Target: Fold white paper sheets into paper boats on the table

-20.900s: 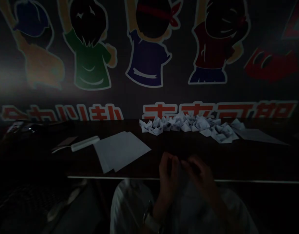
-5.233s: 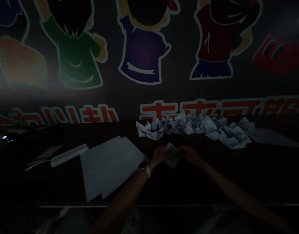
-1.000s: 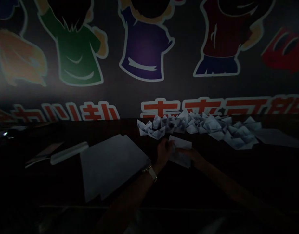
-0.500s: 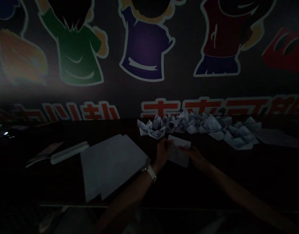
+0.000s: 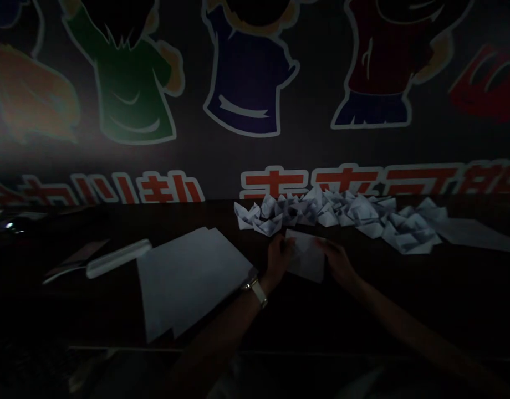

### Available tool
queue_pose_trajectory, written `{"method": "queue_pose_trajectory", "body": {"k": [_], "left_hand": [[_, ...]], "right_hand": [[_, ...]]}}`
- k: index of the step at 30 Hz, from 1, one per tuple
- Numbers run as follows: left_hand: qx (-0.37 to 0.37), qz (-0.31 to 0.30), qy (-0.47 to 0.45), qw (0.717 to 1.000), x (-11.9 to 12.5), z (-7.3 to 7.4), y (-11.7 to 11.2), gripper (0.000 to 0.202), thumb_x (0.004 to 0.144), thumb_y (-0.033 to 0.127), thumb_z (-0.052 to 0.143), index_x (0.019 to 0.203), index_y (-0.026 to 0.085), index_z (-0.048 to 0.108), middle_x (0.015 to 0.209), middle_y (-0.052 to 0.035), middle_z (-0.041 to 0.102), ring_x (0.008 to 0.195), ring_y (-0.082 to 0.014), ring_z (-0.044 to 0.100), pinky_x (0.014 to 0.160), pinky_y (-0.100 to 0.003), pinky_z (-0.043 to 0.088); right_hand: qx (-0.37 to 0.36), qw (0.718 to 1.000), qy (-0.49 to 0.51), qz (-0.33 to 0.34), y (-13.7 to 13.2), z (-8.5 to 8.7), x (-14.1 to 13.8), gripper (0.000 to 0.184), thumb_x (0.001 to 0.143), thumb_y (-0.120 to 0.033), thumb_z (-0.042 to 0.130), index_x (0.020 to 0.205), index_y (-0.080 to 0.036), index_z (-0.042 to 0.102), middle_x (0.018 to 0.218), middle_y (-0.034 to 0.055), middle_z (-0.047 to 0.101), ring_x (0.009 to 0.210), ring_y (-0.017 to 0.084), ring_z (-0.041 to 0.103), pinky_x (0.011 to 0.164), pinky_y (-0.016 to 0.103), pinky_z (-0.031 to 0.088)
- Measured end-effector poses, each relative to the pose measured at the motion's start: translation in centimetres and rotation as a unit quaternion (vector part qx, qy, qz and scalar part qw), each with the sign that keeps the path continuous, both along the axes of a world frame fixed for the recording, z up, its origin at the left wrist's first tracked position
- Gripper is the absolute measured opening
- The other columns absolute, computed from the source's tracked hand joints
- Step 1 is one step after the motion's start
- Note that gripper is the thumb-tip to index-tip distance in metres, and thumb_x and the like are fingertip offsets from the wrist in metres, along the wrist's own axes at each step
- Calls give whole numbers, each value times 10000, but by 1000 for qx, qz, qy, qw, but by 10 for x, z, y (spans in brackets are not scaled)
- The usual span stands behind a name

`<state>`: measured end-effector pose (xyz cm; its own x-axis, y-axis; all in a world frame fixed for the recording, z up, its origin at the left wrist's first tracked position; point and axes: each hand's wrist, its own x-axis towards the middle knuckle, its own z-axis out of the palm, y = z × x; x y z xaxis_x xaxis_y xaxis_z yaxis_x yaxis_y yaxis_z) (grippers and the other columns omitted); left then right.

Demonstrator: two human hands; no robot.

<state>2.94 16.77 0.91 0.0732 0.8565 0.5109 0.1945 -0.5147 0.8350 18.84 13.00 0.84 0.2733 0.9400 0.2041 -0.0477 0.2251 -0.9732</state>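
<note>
A folded white sheet of paper [image 5: 307, 263] is held up above the dark table between my two hands. My left hand [image 5: 278, 256], with a pale-strapped watch [image 5: 255, 288] on its wrist, pinches the paper's left edge. At the upper right edge, the fingers of my right hand [image 5: 337, 261] close on the same sheet. Just beyond the hands lies a heap of folded paper boats [image 5: 363, 213]. The dim light hides the finer creases and some fingertips.
Flat white sheets [image 5: 192, 280] lie stacked on the left. Beside them is a long pale bar-shaped object [image 5: 120, 259]. Another flat paper [image 5: 479, 234] lies at the far right. A wall with cartoon figures and red lettering [image 5: 274, 180] rises behind the table [image 5: 222, 327].
My right hand's fingers have shifted from the middle of the folded paper toward its upper right edge. My left hand keeps its hold almost in place.
</note>
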Motion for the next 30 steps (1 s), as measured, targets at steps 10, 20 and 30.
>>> {"method": "queue_pose_trajectory", "body": {"k": [10,20,30], "left_hand": [[-27,-39,21,999,-12,5,18,333,718,441,545,551,159,486,513,51,403,518,-81,356,498,-213,270],[-108,-152,-20,982,-7,14,6,367,625,503,657,585,139,628,537,20,547,554,-107,484,533,-218,355],[-178,-248,-173,936,1,6,-19,441,583,415,747,908,124,679,915,-92,690,824,-222,631,789,-349,477]], "right_hand": [[-72,992,7,103,-7,19,15,266,646,-475,633,690,-224,708,802,53,726,856,268,646,759,373,486],[-163,973,-38,162,-7,11,6,289,508,-384,778,647,-136,724,596,41,700,496,176,615,537,287,449],[-49,996,6,72,-3,8,2,325,516,-424,772,684,-148,734,632,52,705,572,219,634,591,339,463]]}}
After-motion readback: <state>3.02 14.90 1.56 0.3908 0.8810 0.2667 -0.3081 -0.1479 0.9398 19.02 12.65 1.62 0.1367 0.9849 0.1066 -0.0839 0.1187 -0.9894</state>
